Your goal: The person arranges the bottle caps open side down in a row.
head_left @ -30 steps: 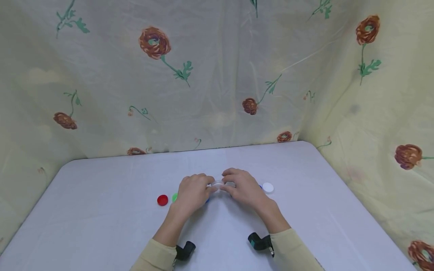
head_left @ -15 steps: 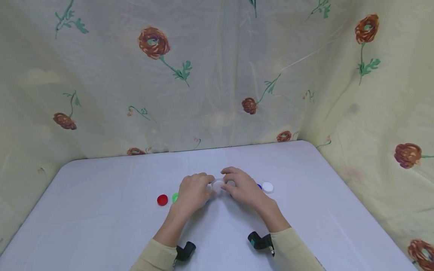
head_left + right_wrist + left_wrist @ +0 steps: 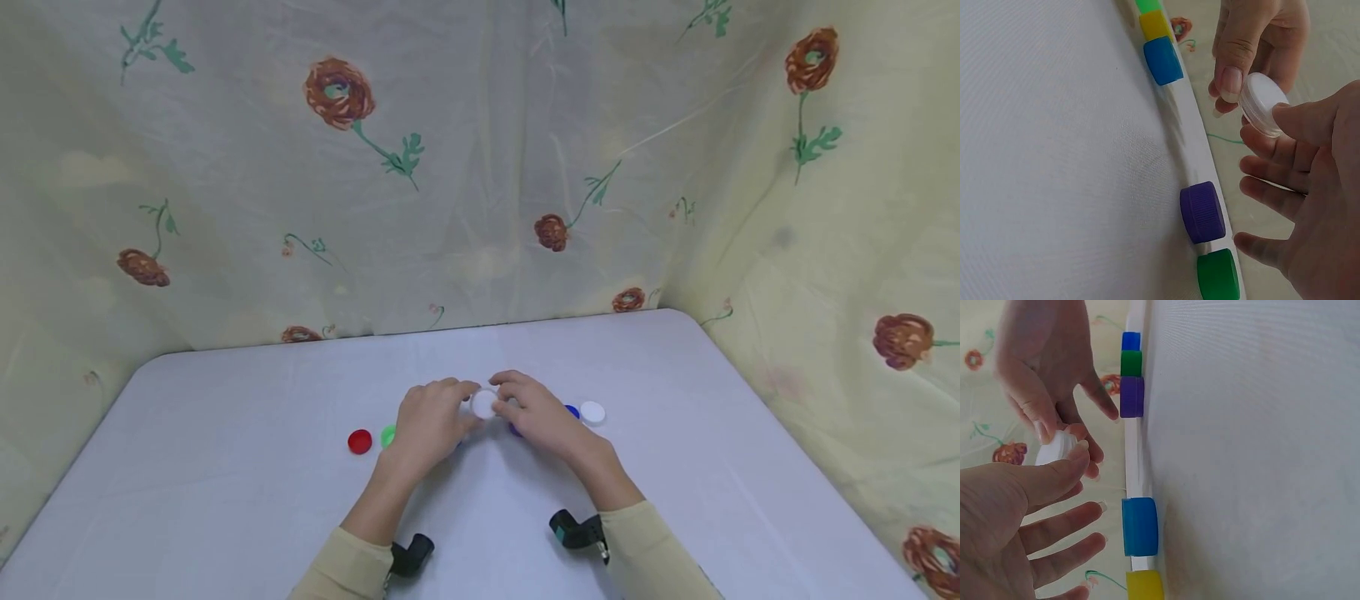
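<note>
Between both hands, raised off the table, is a round white cap (image 3: 484,404) with a clear rim. In the right wrist view the flat white face of the cap (image 3: 1265,97) is turned up and tilted. My left hand (image 3: 431,421) pinches its left edge with thumb and fingertips. From the right, my right hand (image 3: 542,417) pinches the opposite edge, its other fingers spread below. Close under the hands stand a blue cap (image 3: 1140,527) and a ribbed purple cap (image 3: 1202,212).
A row of coloured caps crosses the white table (image 3: 225,500): red (image 3: 360,442) and light green (image 3: 387,436) leftward, yellow (image 3: 1145,585), then dark green (image 3: 1218,275), dark blue (image 3: 1130,341) and white (image 3: 592,413) rightward. Flowered cloth (image 3: 465,167) hangs behind.
The held cap has tilted from nearly edge-on to showing its flat white face. A pale round shape within the right hand's grasp no longer shows there; the purple cap now peeks out below it.
</note>
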A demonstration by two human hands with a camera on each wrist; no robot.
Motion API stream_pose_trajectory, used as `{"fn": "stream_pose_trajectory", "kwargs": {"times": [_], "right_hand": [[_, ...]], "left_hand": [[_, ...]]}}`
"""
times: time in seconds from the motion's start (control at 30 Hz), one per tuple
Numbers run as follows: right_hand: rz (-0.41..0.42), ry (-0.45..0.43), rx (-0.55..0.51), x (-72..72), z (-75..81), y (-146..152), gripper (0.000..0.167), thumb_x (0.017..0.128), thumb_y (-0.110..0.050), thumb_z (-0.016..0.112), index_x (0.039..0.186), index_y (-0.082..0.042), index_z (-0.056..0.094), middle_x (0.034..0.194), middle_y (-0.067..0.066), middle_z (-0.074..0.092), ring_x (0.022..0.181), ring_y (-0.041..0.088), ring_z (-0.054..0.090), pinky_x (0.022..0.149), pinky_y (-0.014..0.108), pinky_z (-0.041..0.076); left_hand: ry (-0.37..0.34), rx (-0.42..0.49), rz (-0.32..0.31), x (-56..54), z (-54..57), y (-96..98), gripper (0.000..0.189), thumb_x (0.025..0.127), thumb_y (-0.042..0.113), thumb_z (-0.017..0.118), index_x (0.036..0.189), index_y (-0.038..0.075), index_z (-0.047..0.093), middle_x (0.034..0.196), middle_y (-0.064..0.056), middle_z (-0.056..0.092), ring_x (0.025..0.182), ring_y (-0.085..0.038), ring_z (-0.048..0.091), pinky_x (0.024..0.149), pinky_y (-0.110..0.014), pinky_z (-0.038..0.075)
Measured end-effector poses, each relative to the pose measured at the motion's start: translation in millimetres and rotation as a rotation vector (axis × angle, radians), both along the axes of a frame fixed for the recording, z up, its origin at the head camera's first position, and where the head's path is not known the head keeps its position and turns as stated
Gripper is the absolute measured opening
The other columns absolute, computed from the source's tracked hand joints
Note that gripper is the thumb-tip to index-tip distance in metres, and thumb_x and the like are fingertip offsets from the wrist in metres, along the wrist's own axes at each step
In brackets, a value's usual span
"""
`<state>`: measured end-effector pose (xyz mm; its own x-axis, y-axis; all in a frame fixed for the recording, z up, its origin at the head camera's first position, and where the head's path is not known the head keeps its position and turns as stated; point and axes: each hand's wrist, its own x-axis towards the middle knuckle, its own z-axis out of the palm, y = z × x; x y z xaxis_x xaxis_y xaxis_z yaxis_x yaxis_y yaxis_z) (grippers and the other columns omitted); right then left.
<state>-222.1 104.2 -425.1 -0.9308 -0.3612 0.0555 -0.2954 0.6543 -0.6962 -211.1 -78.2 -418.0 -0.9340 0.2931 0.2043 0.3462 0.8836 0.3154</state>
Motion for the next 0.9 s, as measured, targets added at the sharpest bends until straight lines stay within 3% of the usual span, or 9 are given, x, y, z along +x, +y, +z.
{"fn": "stream_pose_trajectory", "kwargs": {"times": [0.3, 0.53, 0.67, 0.8, 0.9], "right_hand": [[0.015, -0.022, -0.012, -1.5, 0.5, 1.7, 0.024, 0.099, -0.022, 0.054, 0.083, -0.006, 0.064, 0.146, 0.012, 0.053, 0.141, 0.036, 0.044, 0.117, 0.053, 0.033], [0.031, -0.006, 0.054, -1.7, -0.1, 3.8, 0.016, 0.092, -0.020, 0.065, 0.078, -0.014, 0.065, 0.146, 0.009, 0.053, 0.140, 0.033, 0.046, 0.114, 0.051, 0.038], [0.066, 0.045, 0.084, -2.6, -2.5, 7.1, 0.008, 0.092, -0.020, 0.067, 0.092, -0.013, 0.072, 0.145, 0.010, 0.053, 0.138, 0.033, 0.048, 0.113, 0.051, 0.039], [0.060, 0.101, 0.100, -2.8, -2.0, 7.9, 0.024, 0.090, -0.020, 0.071, 0.113, -0.012, 0.071, 0.145, 0.011, 0.054, 0.138, 0.033, 0.048, 0.114, 0.051, 0.038], [0.053, 0.118, 0.116, -2.8, -0.7, 7.3, 0.031, 0.089, -0.020, 0.073, 0.119, -0.014, 0.069, 0.145, 0.009, 0.054, 0.139, 0.032, 0.047, 0.114, 0.051, 0.038]], "left_hand": [[-0.001, 0.003, -0.013, 0.6, 1.3, 0.2, 0.048, 0.079, 0.032, 0.084, 0.124, 0.022, 0.070, 0.115, -0.002, 0.074, 0.105, -0.023, 0.070, 0.090, -0.043, 0.053], [-0.034, 0.006, -0.034, -0.2, -1.3, -3.3, 0.047, 0.079, 0.032, 0.084, 0.122, 0.022, 0.070, 0.112, -0.003, 0.074, 0.103, -0.022, 0.070, 0.089, -0.045, 0.053], [-0.049, 0.009, -0.034, 0.2, -1.0, -3.5, 0.045, 0.079, 0.033, 0.084, 0.121, 0.021, 0.071, 0.112, -0.003, 0.074, 0.103, -0.023, 0.070, 0.088, -0.044, 0.053], [-0.067, 0.007, -0.034, 0.5, -0.5, -3.4, 0.046, 0.080, 0.034, 0.083, 0.122, 0.020, 0.071, 0.114, -0.004, 0.074, 0.104, -0.022, 0.069, 0.089, -0.044, 0.053], [-0.080, 0.009, -0.035, 0.6, -0.4, -3.4, 0.045, 0.080, 0.034, 0.083, 0.121, 0.020, 0.071, 0.114, -0.003, 0.074, 0.103, -0.021, 0.069, 0.089, -0.043, 0.052]]}}
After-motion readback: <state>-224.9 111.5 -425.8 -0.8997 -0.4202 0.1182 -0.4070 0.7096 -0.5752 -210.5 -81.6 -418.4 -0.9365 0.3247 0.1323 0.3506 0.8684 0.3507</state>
